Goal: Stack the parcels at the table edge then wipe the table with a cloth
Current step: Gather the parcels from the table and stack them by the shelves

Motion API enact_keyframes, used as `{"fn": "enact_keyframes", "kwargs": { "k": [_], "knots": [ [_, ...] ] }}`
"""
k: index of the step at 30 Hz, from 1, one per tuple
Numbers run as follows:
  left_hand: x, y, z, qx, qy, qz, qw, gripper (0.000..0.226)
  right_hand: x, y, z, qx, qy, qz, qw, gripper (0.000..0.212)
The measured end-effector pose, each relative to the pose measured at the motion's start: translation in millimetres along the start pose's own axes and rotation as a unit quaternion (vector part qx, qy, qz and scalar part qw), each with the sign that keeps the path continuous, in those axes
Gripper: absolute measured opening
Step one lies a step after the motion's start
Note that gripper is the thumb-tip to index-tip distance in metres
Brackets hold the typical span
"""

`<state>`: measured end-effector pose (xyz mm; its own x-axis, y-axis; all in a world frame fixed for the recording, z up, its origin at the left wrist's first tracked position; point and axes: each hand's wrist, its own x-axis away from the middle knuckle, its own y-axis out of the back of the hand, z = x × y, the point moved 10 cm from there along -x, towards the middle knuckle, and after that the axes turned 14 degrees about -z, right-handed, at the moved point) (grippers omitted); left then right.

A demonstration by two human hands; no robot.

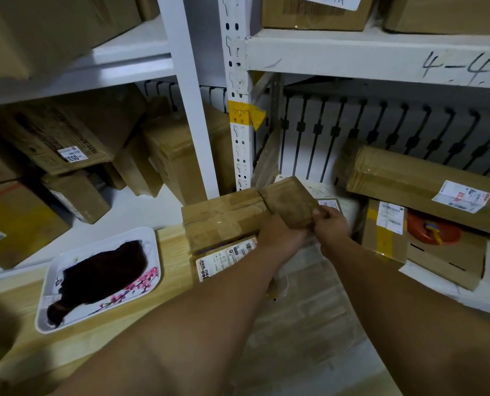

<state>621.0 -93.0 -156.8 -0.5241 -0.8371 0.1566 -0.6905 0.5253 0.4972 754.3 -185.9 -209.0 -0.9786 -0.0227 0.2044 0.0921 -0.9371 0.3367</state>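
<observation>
Both hands, left hand point(281, 231) and right hand point(331, 225), have fingers pinching a small brown parcel point(291, 202) over the stacked parcels point(223, 221) at the counter point(172, 252) edge.

A parcel storeroom: numbered shelving point(381, 52) crammed with labelled cartons point(52, 138)

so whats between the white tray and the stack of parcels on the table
Nothing: in the head view a bare strip of light wooden table separates the white floral tray, which holds a dark cloth, from the parcel stack.
</observation>
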Motion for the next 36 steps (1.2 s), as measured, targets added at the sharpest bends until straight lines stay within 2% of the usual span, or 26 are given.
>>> {"fn": "enact_keyframes", "kwargs": {
  "k": [1,4,7,11,14,17,18,21,24,28,34,36],
  "knots": [
    [0,0,0,0.001,-0.001,0.001,1.000,0.009,0,-1,0,0.006,0.003,-0.001,1.000,0.038],
    [-1,-1,6,-0.004,0.007,0.010,1.000,0.028,-1,0,0,0.017,0.013,-0.002,1.000,0.039],
    [0,4,10,-0.009,0.020,0.007,1.000,0.038,2,6,6,0.019,0.026,-0.011,0.999,0.040],
    [2,13,5,-0.005,0.017,0.005,1.000,0.024,19,14,34,0.066,0.110,-0.037,0.991,0.039],
    [7,22,0,-0.010,0.013,0.011,1.000,0.019,39,20,54,0.097,0.143,-0.051,0.984,0.040],
    [13,35,-3,-0.017,0.003,0.011,1.000,0.009,66,16,75,0.105,0.186,-0.014,0.977,0.029],
    [14,38,-3,-0.021,0.001,0.007,1.000,0.014,76,14,78,0.107,0.189,0.004,0.976,0.027],
    [25,62,0,-0.031,-0.005,0.003,1.000,0.020,107,13,84,0.120,0.207,0.016,0.971,0.033],
    [39,96,10,-0.039,-0.034,0.002,0.999,0.003,143,2,77,0.132,0.212,0.031,0.968,0.035],
    [59,156,59,-0.081,-0.019,-0.014,0.996,0.037,197,-12,66,0.138,0.216,0.033,0.966,0.035],
    [89,238,121,-0.069,0.024,-0.041,0.996,0.039,285,-40,62,0.136,0.212,0.077,0.965,0.030],
    [100,255,134,-0.089,0.024,-0.044,0.995,0.016,313,-50,57,0.132,0.234,0.088,0.959,0.030]
  ]
}}
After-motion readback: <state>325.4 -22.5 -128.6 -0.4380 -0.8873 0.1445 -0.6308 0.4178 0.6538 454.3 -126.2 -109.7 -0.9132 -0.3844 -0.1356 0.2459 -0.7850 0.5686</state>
